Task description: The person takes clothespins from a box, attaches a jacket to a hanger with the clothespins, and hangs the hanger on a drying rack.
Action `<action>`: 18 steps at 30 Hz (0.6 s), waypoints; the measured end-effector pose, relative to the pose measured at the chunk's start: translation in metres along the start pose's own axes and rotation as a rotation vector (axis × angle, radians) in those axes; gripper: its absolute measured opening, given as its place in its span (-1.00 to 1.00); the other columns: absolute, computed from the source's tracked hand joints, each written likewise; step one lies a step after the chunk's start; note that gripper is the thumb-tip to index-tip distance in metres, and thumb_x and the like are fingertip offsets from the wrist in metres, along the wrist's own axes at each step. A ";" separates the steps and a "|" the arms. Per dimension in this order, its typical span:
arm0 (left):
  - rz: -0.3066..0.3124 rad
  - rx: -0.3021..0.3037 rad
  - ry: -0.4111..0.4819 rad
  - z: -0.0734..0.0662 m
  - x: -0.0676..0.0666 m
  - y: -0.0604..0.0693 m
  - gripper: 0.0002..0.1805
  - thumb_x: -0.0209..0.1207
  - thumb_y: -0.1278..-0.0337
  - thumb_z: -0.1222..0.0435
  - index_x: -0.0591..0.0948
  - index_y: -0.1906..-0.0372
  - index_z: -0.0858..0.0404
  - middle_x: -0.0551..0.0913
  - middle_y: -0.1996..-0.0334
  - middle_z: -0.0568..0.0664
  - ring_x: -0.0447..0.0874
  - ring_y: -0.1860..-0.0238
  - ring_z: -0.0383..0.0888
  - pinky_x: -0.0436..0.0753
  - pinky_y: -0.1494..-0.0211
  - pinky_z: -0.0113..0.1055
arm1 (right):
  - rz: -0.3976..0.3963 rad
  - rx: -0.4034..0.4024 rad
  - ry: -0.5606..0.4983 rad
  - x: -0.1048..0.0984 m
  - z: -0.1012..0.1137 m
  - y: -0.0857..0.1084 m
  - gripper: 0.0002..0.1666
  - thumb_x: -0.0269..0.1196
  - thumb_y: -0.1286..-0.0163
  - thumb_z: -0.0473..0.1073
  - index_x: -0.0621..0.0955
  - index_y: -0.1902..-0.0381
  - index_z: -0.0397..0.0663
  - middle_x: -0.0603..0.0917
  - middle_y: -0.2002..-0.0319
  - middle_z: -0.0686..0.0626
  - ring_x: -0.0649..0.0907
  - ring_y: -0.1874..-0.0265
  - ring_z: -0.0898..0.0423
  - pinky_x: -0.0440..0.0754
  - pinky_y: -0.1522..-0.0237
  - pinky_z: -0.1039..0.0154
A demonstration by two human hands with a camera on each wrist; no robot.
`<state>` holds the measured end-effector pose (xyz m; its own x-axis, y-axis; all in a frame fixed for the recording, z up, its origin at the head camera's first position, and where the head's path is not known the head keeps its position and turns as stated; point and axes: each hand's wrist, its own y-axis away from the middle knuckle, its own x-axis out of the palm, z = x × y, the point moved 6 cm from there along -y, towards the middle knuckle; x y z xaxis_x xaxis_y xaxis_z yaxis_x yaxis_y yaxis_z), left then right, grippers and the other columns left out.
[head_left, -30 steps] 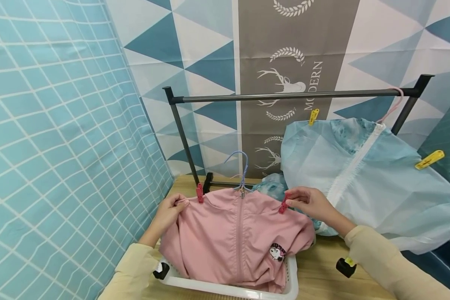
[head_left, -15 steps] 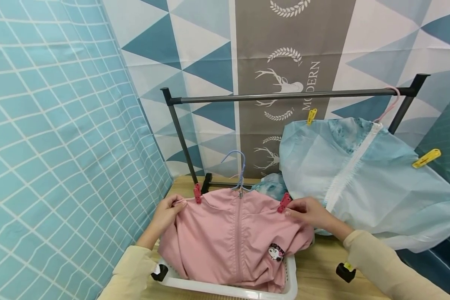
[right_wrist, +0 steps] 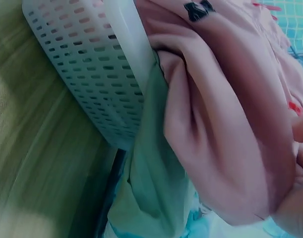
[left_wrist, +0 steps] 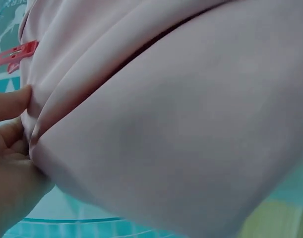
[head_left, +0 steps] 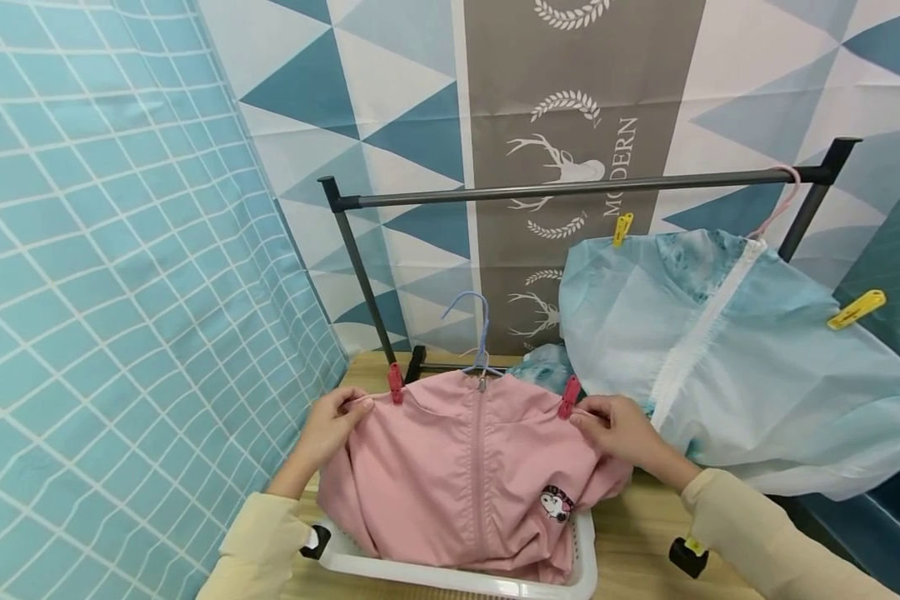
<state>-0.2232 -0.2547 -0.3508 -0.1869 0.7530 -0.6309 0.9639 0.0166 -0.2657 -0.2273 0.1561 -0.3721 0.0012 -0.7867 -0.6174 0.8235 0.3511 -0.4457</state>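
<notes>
A pink zip-up jacket (head_left: 427, 475) with a cartoon patch is on a blue hanger (head_left: 484, 329), its lower part in a white basket (head_left: 450, 577). My left hand (head_left: 328, 432) pinches the jacket's shoulder edge on the left. On the other side my right hand (head_left: 622, 432) pinches the opposite shoulder, just beside a red clothespin (head_left: 569, 397). Another red clothespin (head_left: 395, 383) clips the left shoulder and also shows in the left wrist view. In the right wrist view, the sleeve fabric (right_wrist: 215, 114) drapes over the basket's side, and only part of the hand shows.
Behind stands a black rack with a horizontal rail (head_left: 555, 192). A light blue jacket (head_left: 645, 308) hangs at its right end on a pink hanger (head_left: 786, 204), with yellow clothespins (head_left: 857, 310) on the shoulders. Green fabric (right_wrist: 156, 168) hangs beside the basket. A grid-patterned curtain (head_left: 120, 292) borders the left.
My right hand has moved off the right red clothespin, down onto the shoulder fabric beside it. The left hand keeps its grip on the jacket.
</notes>
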 end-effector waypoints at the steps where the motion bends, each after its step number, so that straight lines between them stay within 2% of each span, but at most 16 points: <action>1: -0.002 0.025 -0.031 -0.003 -0.002 0.001 -0.83 0.22 -0.43 0.34 0.72 0.11 0.38 0.73 0.23 0.15 0.55 0.29 -0.20 0.54 0.20 -0.37 | -0.025 0.005 0.013 0.000 0.001 0.001 -0.87 0.33 -0.41 -0.30 0.75 0.36 -0.03 0.66 0.53 0.18 0.44 0.56 0.42 0.48 0.46 0.37; 3: -0.001 0.077 -0.072 -0.009 -0.007 0.002 -0.83 0.24 -0.41 0.32 0.73 0.11 0.36 0.74 0.19 0.16 0.62 0.23 -0.14 0.59 0.15 -0.35 | -0.073 0.009 0.036 0.000 0.003 0.002 -0.87 0.33 -0.41 -0.30 0.74 0.35 0.01 0.68 0.49 0.16 0.49 0.51 0.42 0.51 0.41 0.37; 5: -0.003 0.116 -0.075 -0.013 -0.011 0.002 -0.83 0.25 -0.41 0.30 0.73 0.11 0.34 0.75 0.17 0.15 0.65 0.17 -0.09 0.63 0.08 -0.35 | -0.119 0.003 0.055 -0.002 0.005 0.004 -0.86 0.33 -0.41 -0.30 0.73 0.34 0.05 0.70 0.45 0.16 0.53 0.47 0.42 0.55 0.36 0.38; 8: -0.011 0.135 -0.064 -0.013 -0.017 0.002 -0.80 0.27 -0.41 0.25 0.75 0.06 0.29 0.77 0.14 0.10 0.66 0.10 -0.13 0.64 -0.03 -0.34 | -0.163 -0.022 0.045 -0.004 0.007 0.006 -0.83 0.34 -0.39 -0.33 0.71 0.36 0.06 0.67 0.47 0.18 0.52 0.47 0.41 0.53 0.37 0.41; 11: -0.020 0.113 -0.037 -0.008 -0.024 0.004 -0.76 0.26 -0.41 0.22 0.75 -0.02 0.25 0.78 0.09 0.07 0.65 0.06 -0.24 0.62 -0.14 -0.22 | -0.184 -0.061 0.025 -0.005 0.011 0.007 -0.79 0.34 -0.37 -0.37 0.68 0.39 0.07 0.62 0.50 0.20 0.48 0.48 0.41 0.49 0.39 0.42; 14: -0.003 0.082 -0.007 -0.003 -0.030 0.008 -0.69 0.21 -0.44 0.19 0.71 -0.12 0.25 0.76 -0.02 0.10 0.62 -0.01 -0.34 0.57 -0.22 -0.10 | -0.193 -0.085 0.009 -0.008 0.016 0.007 -0.76 0.34 -0.35 -0.40 0.67 0.40 0.07 0.59 0.50 0.21 0.48 0.48 0.41 0.49 0.38 0.47; 16: 0.018 0.052 0.024 0.000 -0.033 0.011 -0.64 0.17 -0.48 0.18 0.68 -0.20 0.27 0.72 -0.11 0.14 0.59 -0.03 -0.38 0.58 -0.23 -0.15 | -0.199 -0.090 -0.005 -0.010 0.019 0.006 -0.76 0.33 -0.35 -0.41 0.68 0.39 0.07 0.61 0.50 0.20 0.51 0.46 0.41 0.51 0.35 0.51; 18: 0.037 0.018 0.068 0.002 -0.036 0.014 -0.59 0.13 -0.51 0.17 0.63 -0.27 0.29 0.68 -0.18 0.20 0.57 -0.03 -0.42 0.60 -0.18 -0.27 | -0.204 -0.096 -0.029 -0.013 0.023 0.004 -0.76 0.32 -0.35 -0.43 0.68 0.39 0.04 0.62 0.49 0.17 0.53 0.46 0.41 0.52 0.33 0.53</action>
<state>-0.2037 -0.2830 -0.3336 -0.1370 0.7961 -0.5895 0.9664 -0.0233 -0.2561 -0.2111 0.1560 -0.3507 -0.1427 -0.8601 -0.4898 0.7502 0.2288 -0.6203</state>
